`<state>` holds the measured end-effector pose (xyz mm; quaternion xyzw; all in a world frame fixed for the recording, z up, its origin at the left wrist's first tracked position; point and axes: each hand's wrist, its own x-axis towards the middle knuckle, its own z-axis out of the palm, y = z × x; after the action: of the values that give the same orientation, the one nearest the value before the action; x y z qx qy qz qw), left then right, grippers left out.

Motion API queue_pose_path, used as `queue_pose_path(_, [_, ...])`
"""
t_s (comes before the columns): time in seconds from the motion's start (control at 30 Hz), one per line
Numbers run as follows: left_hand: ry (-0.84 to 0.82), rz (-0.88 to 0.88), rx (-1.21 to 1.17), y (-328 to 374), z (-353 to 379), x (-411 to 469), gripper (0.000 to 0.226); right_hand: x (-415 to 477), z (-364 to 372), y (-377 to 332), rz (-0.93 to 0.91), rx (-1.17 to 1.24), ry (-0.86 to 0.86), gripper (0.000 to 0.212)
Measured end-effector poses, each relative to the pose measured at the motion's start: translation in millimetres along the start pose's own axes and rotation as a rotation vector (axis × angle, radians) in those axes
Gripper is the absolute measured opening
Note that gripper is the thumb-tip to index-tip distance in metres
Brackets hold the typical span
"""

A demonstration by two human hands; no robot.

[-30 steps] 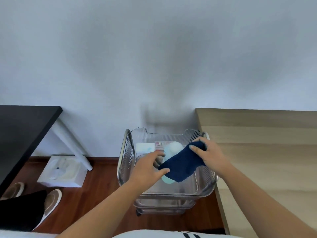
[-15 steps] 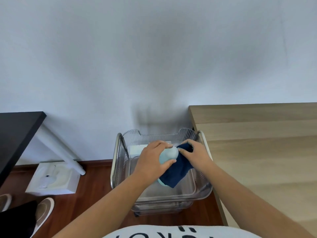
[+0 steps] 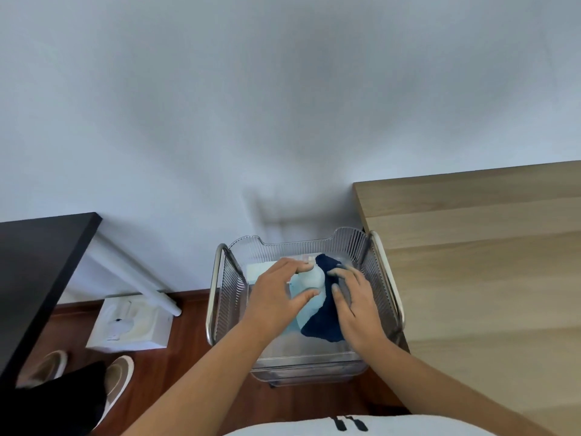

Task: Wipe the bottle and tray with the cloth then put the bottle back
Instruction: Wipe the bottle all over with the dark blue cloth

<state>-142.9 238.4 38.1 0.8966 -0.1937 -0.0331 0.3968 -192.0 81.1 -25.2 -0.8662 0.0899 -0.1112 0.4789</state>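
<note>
A pale blue bottle (image 3: 309, 287) with a white top stands in the clear ribbed tray (image 3: 231, 287) of a small cart. My left hand (image 3: 276, 294) grips the bottle from its left side, thumb in front and fingers at the top. A dark blue cloth (image 3: 325, 316) drapes over the bottle's right side. My right hand (image 3: 356, 300) presses the cloth against the bottle with its fingers spread. The bottle's lower part is hidden behind the cloth and my hands.
A light wooden tabletop (image 3: 484, 262) touches the cart on the right. A black desk (image 3: 34, 265) with a white leg (image 3: 138, 278) stands at the left, a white box (image 3: 129, 322) on the wood floor beneath it. White packs (image 3: 259, 269) lie in the tray's back left.
My left hand has closed on the bottle. My right hand has slid the cloth down the bottle's right side. The view has shifted slightly.
</note>
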Motion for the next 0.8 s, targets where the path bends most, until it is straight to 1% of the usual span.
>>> queue_pose_path(0.1, [0.010,0.000,0.025,1,2,0,0.038,-7,3,5,0.013,0.090,-0.058,0.036])
queue_pose_path(0.2, [0.000,0.006,0.034,3,1,2,0.038,-3,6,-1,0.044,0.186,-0.140,0.041])
queue_pose_path(0.27, [-0.012,-0.006,0.036,1,-2,5,0.038,7,7,-10,0.095,0.289,-0.199,0.042])
queue_pose_path(0.4, [-0.014,0.000,0.028,0,-4,6,0.038,29,5,-18,0.207,0.457,-0.290,0.034])
queue_pose_path(0.5, [-0.001,0.010,0.042,-1,-1,5,0.036,21,5,-14,0.271,0.575,-0.305,0.036])
queue_pose_path(0.57, [0.008,0.005,0.043,-1,-1,5,0.035,4,3,-7,0.269,0.597,-0.343,0.041])
queue_pose_path(0.6, [0.009,0.003,0.038,-2,-1,6,0.035,-4,1,-3,0.255,0.585,-0.360,0.046])
queue_pose_path(0.63, [0.007,0.002,0.030,-2,-1,7,0.036,-12,1,0,0.219,0.518,-0.354,0.051])
queue_pose_path(0.67, [0.002,0.000,0.022,-2,-1,7,0.036,-17,0,2,0.158,0.399,-0.329,0.053])
queue_pose_path(0.73, [-0.007,-0.006,0.004,-2,-1,8,0.037,-17,0,4,0.052,0.189,-0.275,0.052])
queue_pose_path(0.8, [-0.013,-0.008,-0.014,-3,-2,9,0.037,-5,0,1,0.017,0.131,-0.234,0.049])
